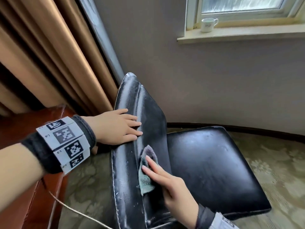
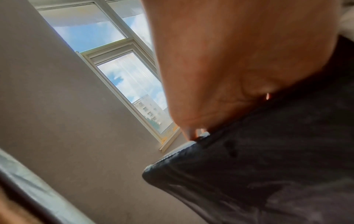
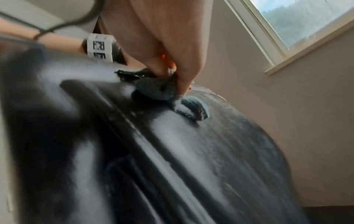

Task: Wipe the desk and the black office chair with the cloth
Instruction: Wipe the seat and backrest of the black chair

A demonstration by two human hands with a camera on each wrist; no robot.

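chair backrest (image 1: pixel 148 116) long axis toward window | cloth (image 1: pixel 146 172) flat under right hand (image 1: pixel 166 180)

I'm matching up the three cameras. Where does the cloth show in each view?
Head: the cloth lies centre-low, pressed on the chair backrest under the right hand.
Left wrist: not in it; only the left hand on the backrest.
Right wrist: upper centre, bunched under the fingers.
Shared landmark: the window, seen in all three.

Left hand (image 1: pixel 115 126) flat on black chair backrest (image 1: pixel 146 116), right hand (image 1: pixel 166 179) pressing cloth (image 1: pixel 145 179) against it
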